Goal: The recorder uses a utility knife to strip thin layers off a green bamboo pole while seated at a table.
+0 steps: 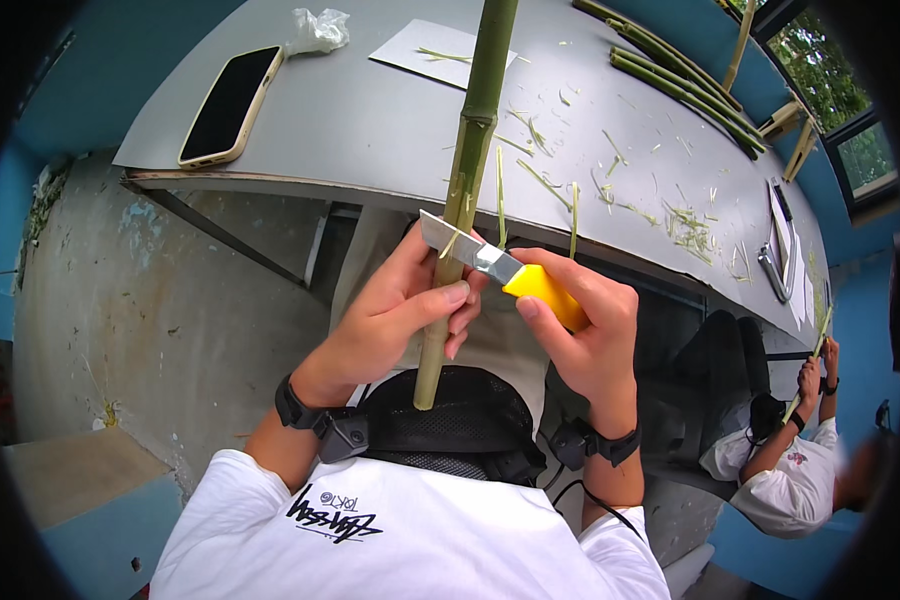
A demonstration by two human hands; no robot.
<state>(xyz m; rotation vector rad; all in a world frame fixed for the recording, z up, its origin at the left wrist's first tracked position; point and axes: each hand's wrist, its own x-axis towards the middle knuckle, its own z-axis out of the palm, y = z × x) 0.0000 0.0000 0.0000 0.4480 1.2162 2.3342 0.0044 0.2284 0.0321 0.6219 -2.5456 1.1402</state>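
Note:
My left hand (407, 295) is closed round the lower part of a green bamboo stalk (481, 95), thumb across its front. The stalk stands tilted, its cut lower end over my lap and its upper part rising past the table's front edge and out of view. In my right hand (590, 320) is a utility knife (550, 295) with a yellow handle, gripped between thumb and fingers. Its wide metal blade lies across the stalk just above my left hand. A small pale sliver shows at the blade, and the stalk's skin there looks scraped.
On the grey table (350, 120) lie a phone (232, 105), crumpled clear plastic (317, 31), a white sheet (420, 50), scattered green shavings (688, 228) and several bamboo stalks (685, 90). Another person (790, 470) sits at the right, holding a thin green strip.

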